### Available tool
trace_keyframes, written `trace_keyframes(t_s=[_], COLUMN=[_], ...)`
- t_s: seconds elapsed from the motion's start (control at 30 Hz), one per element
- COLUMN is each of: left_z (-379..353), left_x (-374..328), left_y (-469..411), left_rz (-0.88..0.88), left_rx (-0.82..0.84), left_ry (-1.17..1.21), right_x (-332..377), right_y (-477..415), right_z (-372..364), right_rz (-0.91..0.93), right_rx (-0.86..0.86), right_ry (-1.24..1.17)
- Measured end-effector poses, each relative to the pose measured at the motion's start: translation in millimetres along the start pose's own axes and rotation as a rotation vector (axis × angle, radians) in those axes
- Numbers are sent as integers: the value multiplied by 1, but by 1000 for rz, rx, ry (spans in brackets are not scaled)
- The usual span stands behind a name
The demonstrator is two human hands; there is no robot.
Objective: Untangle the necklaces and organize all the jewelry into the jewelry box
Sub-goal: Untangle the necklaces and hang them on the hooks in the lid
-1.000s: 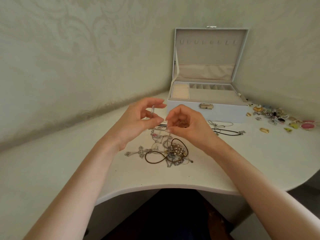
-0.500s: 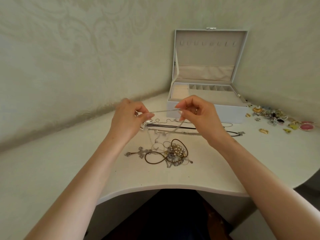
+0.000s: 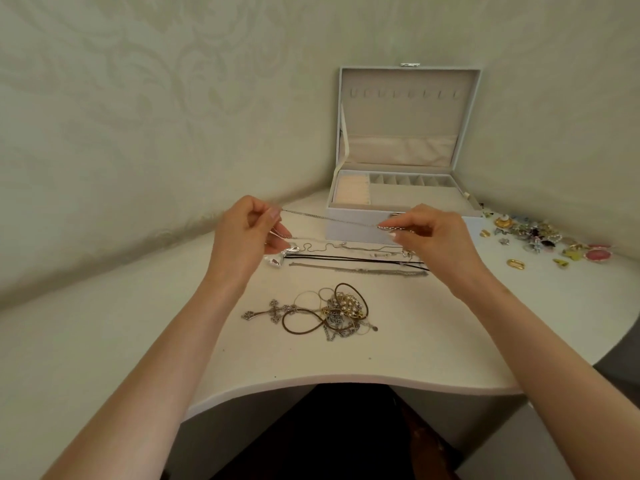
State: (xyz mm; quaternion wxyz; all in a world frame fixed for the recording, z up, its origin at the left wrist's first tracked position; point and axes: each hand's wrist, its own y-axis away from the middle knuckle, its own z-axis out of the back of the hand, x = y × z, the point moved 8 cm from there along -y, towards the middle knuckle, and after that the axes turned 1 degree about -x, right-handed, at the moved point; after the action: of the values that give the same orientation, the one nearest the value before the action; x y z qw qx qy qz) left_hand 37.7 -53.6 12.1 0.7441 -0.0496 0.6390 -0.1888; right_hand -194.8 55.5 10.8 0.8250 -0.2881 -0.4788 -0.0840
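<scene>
– While both hands are raised over the tabletop point(image 3: 433, 341), what do they have?
– A thin silver chain point(image 3: 332, 218), pulled nearly straight between them. The left hand point(image 3: 246, 237) pinches one end between thumb and forefinger. The right hand point(image 3: 436, 240) pinches the other end the same way, its remaining fingers curled.
– Where is the jewelry box?
– Just beyond the right hand. The jewelry box point(image 3: 346, 233) has its front wall partly hidden by that hand's fingers and crossed by the stretched chain. Its lid stands upright near the wall point(image 3: 173, 116), and the tray's compartments face up.
– What lies under the hands?
– Below the held chain, between the two hands, a black cord point(image 3: 346, 258) and a flat silver chain point(image 3: 360, 270) lie stretched side by side. A finer chain point(image 3: 322, 245) loops just beyond them. A silver heart pendant point(image 3: 277, 259) sits right beneath the left hand's thumb; whether it hangs or rests I cannot tell.
– And nearer the person?
– A tangle of necklaces point(image 3: 343, 310) lies nearer than both hands, between the forearms. It holds a brown cord point(image 3: 301, 327) and gold and pearl-like links, and an ornate cross pendant point(image 3: 270, 311) sticks out toward the left forearm.
– Anything out to the side?
– Well to the right of the right hand lies a scatter of small pieces point(image 3: 540, 237). Among them are a gold oval ring point(image 3: 516, 264) and pink round ones point(image 3: 597, 253).
</scene>
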Motion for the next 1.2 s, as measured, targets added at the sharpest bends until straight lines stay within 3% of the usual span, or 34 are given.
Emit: trace_keyframes(t_s=[0.17, 0.47, 0.9, 1.03, 1.2], left_z=[-8, -17, -36, -39, -60], left_x=[1, 20, 27, 12, 0], left_y=[-2, 0, 12, 16, 38], left_rz=[-83, -83, -130, -211, -152], left_rx=[73, 178, 310, 302, 567], left_ry=[-174, -384, -789, -720, -493], right_x=[-14, -27, -46, -34, 0], right_y=[10, 27, 34, 34, 41], right_z=[19, 30, 30, 26, -9], right_rz=[-66, -61, -66, -23, 58], right_rx=[-40, 93, 124, 87, 218], right_ry=[11, 153, 399, 433, 267])
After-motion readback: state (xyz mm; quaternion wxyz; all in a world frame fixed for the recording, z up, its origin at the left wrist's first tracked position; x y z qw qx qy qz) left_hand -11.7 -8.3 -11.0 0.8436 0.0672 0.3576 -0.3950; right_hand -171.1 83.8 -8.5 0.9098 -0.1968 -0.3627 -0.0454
